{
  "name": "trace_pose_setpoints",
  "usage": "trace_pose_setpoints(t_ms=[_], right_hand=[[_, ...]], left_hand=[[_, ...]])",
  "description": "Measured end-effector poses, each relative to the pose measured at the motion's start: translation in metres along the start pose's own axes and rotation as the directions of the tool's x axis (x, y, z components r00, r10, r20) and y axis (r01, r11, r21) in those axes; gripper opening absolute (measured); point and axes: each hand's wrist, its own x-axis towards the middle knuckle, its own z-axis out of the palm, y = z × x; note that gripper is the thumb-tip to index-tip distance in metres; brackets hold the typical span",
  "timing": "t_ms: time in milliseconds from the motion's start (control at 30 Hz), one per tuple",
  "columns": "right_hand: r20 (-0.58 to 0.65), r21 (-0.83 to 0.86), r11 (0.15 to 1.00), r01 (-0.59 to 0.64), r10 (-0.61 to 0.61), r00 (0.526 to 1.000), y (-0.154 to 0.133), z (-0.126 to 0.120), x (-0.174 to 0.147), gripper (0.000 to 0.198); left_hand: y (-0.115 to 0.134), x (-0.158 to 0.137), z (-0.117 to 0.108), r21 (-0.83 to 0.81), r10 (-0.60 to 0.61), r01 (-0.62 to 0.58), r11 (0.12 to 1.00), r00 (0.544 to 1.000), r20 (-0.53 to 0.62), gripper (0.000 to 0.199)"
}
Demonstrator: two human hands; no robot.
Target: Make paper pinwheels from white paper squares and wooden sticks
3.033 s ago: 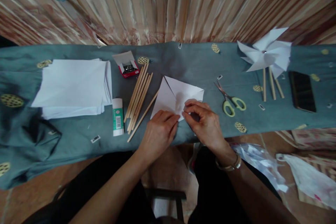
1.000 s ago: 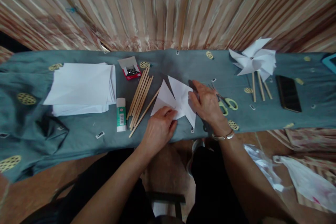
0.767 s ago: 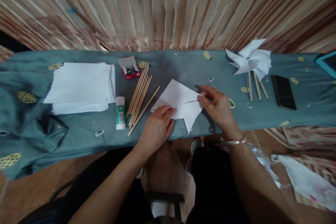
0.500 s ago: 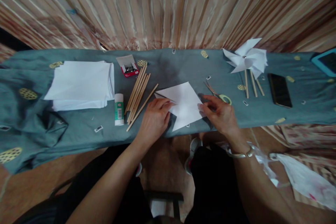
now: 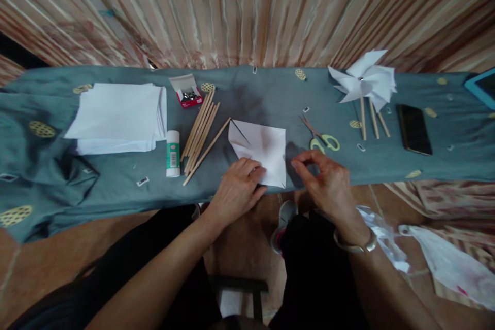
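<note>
My left hand [image 5: 238,185] grips the lower left part of a square white paper sheet [image 5: 270,147], its thumb and fingers closed on it. The sheet lies on the cloth with slits cut in from its corners; a dark slit shows at the upper left. To the sheet's right, apart from it, my right hand [image 5: 327,175] is held with thumb and forefinger pinched together and nothing visible between them. Just beyond that hand lie scissors [image 5: 324,140] with light green handles. Left of the sheet are several wooden sticks [image 5: 201,134] and a glue stick [image 5: 172,154].
A stack of white paper [image 5: 116,116] is at left. A red box of small metal pins [image 5: 189,97] stands open behind the sticks. White paper pinwheels [image 5: 361,80] on sticks and a black phone [image 5: 413,130] lie at right. A blue-edged device [image 5: 474,90] sits at the far right.
My right hand has let go of the sheet's right edge and drawn slightly away. The sheet has turned in my left hand, and its edges now sit more nearly square to the table.
</note>
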Motion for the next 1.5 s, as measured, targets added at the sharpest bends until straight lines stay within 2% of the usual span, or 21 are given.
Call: trace_pose_setpoints(t_ms=[133, 233, 400, 467, 567, 700, 833, 1000, 1133, 1333, 1500], right_hand=[[0.055, 0.127, 0.992, 0.016, -0.023, 0.998, -0.001, 0.005, 0.002, 0.016], [0.116, 0.245, 0.969, -0.024, -0.005, 0.993, 0.003, 0.012, 0.004, 0.019], [0.232, 0.561, 0.826, -0.046, -0.104, 0.967, 0.007, 0.023, 0.011, 0.019], [0.248, 0.636, 0.769, -0.063, -0.126, 0.960, 0.005, 0.028, 0.014, 0.017], [0.219, 0.681, 0.729, -0.068, -0.115, 0.969, 0.000, 0.036, 0.018, 0.006], [0.192, 0.673, 0.738, -0.052, -0.107, 0.976, -0.008, 0.044, 0.021, 0.004], [0.216, 0.645, 0.762, -0.056, -0.112, 0.970, -0.016, 0.044, 0.022, 0.004], [0.245, 0.645, 0.761, -0.066, -0.124, 0.962, -0.017, 0.041, 0.023, 0.003], [0.211, 0.540, 0.842, -0.012, -0.121, 0.970, -0.014, 0.040, 0.023, 0.008], [0.157, 0.340, 0.937, 0.079, -0.140, 0.978, -0.014, 0.036, 0.020, 0.010], [0.108, 0.274, 0.958, 0.088, -0.122, 0.987, -0.014, 0.038, 0.017, 0.010]], left_hand=[[-0.002, 0.000, -0.002, -0.020, -0.011, 0.011, 1.000, 1.000, -0.026, 0.017], [-0.003, -0.001, -0.003, -0.085, -0.034, 0.029, 0.996, 0.998, -0.061, 0.019], [-0.005, -0.003, -0.006, -0.168, -0.083, 0.070, 0.983, 0.994, -0.075, 0.022], [-0.005, -0.002, -0.008, -0.169, -0.090, 0.077, 0.982, 0.994, -0.066, 0.022], [-0.005, -0.002, -0.009, -0.158, -0.098, 0.088, 0.984, 0.993, -0.059, 0.020], [-0.006, -0.005, -0.006, -0.176, -0.155, 0.141, 0.974, 0.986, -0.068, 0.018], [-0.008, -0.007, -0.005, -0.313, -0.233, 0.199, 0.929, 0.970, -0.074, 0.036], [-0.010, -0.007, -0.006, -0.349, -0.232, 0.195, 0.917, 0.970, -0.068, 0.039], [-0.009, -0.009, -0.007, -0.374, -0.215, 0.169, 0.912, 0.973, -0.085, 0.051], [-0.008, -0.011, -0.007, -0.227, -0.062, 0.036, 0.973, 0.992, -0.109, 0.021], [-0.008, -0.009, -0.006, -0.213, -0.083, 0.061, 0.975, 0.992, -0.096, 0.022]])
